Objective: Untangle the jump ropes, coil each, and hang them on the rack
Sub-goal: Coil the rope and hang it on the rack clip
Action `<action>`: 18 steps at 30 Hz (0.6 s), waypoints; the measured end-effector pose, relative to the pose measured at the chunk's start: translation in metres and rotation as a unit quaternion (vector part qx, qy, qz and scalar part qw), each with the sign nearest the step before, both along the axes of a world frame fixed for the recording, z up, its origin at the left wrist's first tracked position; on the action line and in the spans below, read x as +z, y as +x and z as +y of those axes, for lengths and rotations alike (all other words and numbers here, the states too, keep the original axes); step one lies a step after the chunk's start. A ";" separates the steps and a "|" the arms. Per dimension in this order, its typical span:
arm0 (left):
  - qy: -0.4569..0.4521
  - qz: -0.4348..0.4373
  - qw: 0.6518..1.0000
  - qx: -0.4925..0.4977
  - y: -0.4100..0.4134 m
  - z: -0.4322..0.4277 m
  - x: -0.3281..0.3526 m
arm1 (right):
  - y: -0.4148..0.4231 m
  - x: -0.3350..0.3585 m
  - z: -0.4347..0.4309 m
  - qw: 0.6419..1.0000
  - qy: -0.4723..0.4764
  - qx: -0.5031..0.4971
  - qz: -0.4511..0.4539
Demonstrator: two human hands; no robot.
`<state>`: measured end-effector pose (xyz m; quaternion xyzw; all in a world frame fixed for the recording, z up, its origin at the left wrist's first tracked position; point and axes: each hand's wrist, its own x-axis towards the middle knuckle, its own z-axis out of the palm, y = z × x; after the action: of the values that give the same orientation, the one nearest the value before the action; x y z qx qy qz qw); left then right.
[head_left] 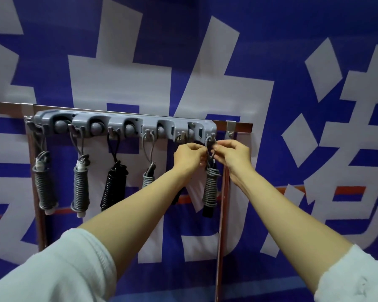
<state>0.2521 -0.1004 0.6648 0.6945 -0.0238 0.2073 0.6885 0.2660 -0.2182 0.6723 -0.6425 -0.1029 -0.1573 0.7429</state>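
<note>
Currently both hands work at the end hook (pixel 211 137) on the right of the rack (pixel 122 125). Left hand (pixel 189 156): fingers curled, pinching the thin hanging loop (pixel 208 147) of the grey jump rope (pixel 211 186) from its side. Right hand (pixel 232 154): likewise, fingertips closed on the loop just under the hook. I cannot tell whether the loop is fully seated. The rope's bundle hangs directly below the hands, cord wound tightly round the handles, with a dark handle end at the bottom. Further left hang a black coiled rope (pixel 114 186) and three grey ones. Handling estimate: the bundle is light, and the winding makes it fairly stiff as a unit. The loop is thin, limp cord, probably smooth enough to slip. I judge the loop the right place to hold, spread between two pinches so it stays open over the hook tip. Gripping the bundle risks loosening the turns.
</note>
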 end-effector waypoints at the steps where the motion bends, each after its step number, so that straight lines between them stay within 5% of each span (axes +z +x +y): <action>1: 0.019 -0.001 1.000 0.004 -0.003 0.001 -0.004 | -0.001 -0.003 0.000 1.000 -0.020 -0.011 -0.004; 5: 0.122 0.009 0.992 0.003 -0.031 0.011 -0.019 | -0.020 -0.024 0.004 0.995 -0.076 -0.050 -0.029; 18: 0.069 0.230 0.969 -0.060 -0.158 0.099 -0.132 | -0.118 -0.151 0.074 0.967 -0.164 0.131 0.148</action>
<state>0.0943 -0.0011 0.5333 0.7667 0.0797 -0.0018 0.6370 0.1478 -0.1444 0.5218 -0.7526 -0.0997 0.0568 0.6484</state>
